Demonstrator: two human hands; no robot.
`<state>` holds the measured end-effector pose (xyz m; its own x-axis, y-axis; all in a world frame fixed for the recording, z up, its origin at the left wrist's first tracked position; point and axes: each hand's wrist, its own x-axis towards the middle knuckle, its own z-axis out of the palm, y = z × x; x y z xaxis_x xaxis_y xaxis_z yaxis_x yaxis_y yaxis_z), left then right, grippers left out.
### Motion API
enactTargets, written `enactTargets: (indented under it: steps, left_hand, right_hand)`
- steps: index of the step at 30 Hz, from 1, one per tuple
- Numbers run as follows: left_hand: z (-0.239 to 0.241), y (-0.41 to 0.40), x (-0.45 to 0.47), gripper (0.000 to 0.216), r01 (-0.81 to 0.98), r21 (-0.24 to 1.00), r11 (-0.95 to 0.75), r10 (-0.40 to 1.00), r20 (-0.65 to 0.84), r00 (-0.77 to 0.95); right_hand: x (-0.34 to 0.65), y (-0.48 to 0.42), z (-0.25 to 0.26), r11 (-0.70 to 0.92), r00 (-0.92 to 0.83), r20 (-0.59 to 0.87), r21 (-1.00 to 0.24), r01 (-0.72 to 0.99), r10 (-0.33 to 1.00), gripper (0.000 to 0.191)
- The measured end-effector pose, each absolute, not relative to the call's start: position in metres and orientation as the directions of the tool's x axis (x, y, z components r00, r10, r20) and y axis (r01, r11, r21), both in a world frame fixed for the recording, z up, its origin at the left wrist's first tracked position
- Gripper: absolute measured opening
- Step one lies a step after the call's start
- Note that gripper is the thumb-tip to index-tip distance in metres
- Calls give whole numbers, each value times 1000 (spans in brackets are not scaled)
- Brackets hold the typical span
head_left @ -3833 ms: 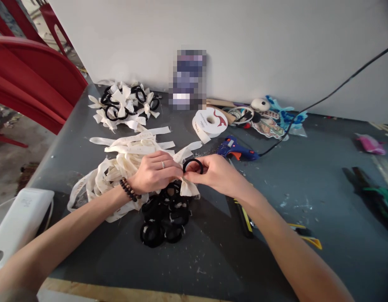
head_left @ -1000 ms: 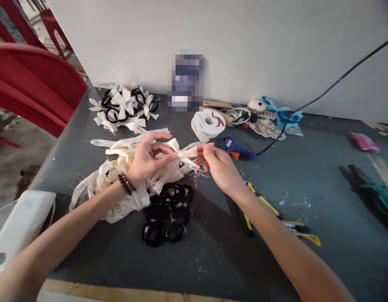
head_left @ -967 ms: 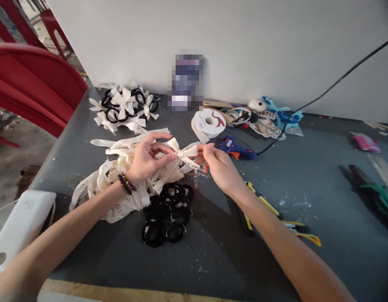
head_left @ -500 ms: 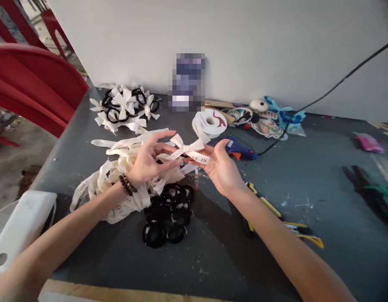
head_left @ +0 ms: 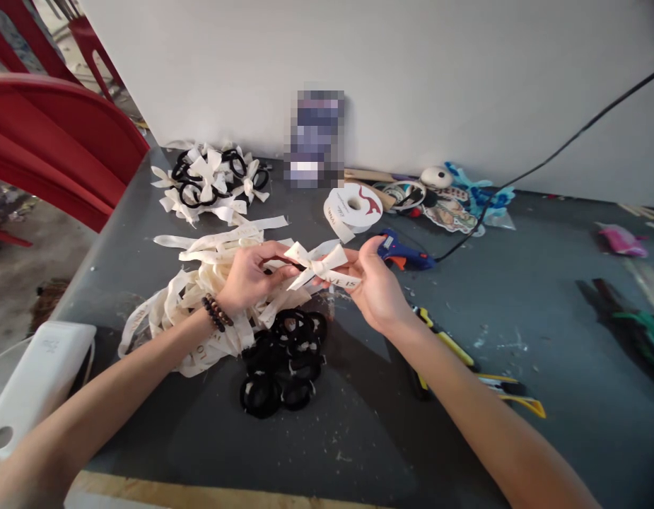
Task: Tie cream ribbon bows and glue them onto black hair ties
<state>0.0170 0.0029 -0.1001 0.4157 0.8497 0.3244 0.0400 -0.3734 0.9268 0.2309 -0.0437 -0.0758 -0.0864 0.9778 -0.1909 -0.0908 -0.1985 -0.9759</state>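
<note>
A cream ribbon bow (head_left: pixel 320 267) with printed letters is held up between my hands above the table. My left hand (head_left: pixel 255 276) is closed at the bow's left side, pinching a black hair tie that shows only as a dark sliver behind the ribbon. My right hand (head_left: pixel 372 279) supports the bow from behind and at its right tail, its fingertips partly hidden by the ribbon. Under my left hand spreads a heap of cut cream ribbons (head_left: pixel 191 343). Several black hair ties (head_left: pixel 278 364) lie just in front of it.
Finished bow hair ties (head_left: pixel 210 177) are piled at the back left. A ribbon spool (head_left: pixel 353 207) and a blue glue gun (head_left: pixel 406 252) with a black cord sit beyond my right hand. Yellow-handled tools (head_left: pixel 454 346) lie by my right forearm; a white power bank (head_left: pixel 40 382) is at left.
The fingers of my left hand, spread around the bow before, have closed at its left side. The bow has shifted slightly right and down.
</note>
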Motion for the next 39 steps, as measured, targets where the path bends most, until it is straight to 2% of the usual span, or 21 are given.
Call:
enactTargets:
  steps: [4, 9, 13, 15, 17, 21, 24, 28, 30, 32, 36, 39]
  left_hand:
    - [-97, 0, 19, 17, 35, 954, -299, 890, 266, 369]
    - [-82, -2, 21, 14, 130, 990, -57, 932, 6, 363]
    - [-65, 8, 15, 20, 31, 999, 29, 967, -36, 253]
    - [-56, 15, 7, 25, 84, 996, -4, 986, -10, 164]
    - [-46, 23, -1, 25, 250, 964, -88, 992, 62, 110]
    - [-27, 33, -18, 15, 544, 819, -181, 971, 237, -34]
    - [-16, 41, -30, 12, 601, 761, -244, 912, 391, -124]
    - [-15, 60, -51, 20, 584, 734, -346, 772, 577, -268]
    - [-20, 70, -65, 21, 565, 763, -312, 747, 565, -350]
    - [-24, 78, -78, 20, 605, 768, -208, 767, 512, -386]
    - [-26, 82, -94, 22, 761, 646, -58, 742, 539, -400]
    - [-28, 80, -95, 24, 801, 598, -41, 772, 528, -354]
  right_hand:
    - [231, -41, -84, -154, -45, -149, -982, -110, 988, 89]
    - [232, -41, -91, -164, 15, -166, -980, -112, 986, 85]
    - [229, -46, -84, -217, -46, -214, -972, -87, 976, 77]
    - [227, -48, -80, -247, -113, -238, -966, -71, 965, 76]
    - [225, -49, -79, -260, -171, -248, -964, -52, 954, 77]
    - [222, -51, -81, -248, -229, -239, -969, -10, 944, 80]
    - [222, -52, -82, -239, -257, -232, -971, 7, 938, 80]
    - [223, -52, -81, -224, -263, -222, -974, 21, 939, 80]
    - [223, -53, -81, -220, -266, -220, -975, 31, 938, 81]
    - [223, -53, -81, -213, -276, -214, -976, 34, 937, 80]
    - [223, -54, -81, -200, -292, -201, -979, 35, 935, 79]
    - [224, -54, -81, -187, -298, -196, -981, 57, 934, 79]
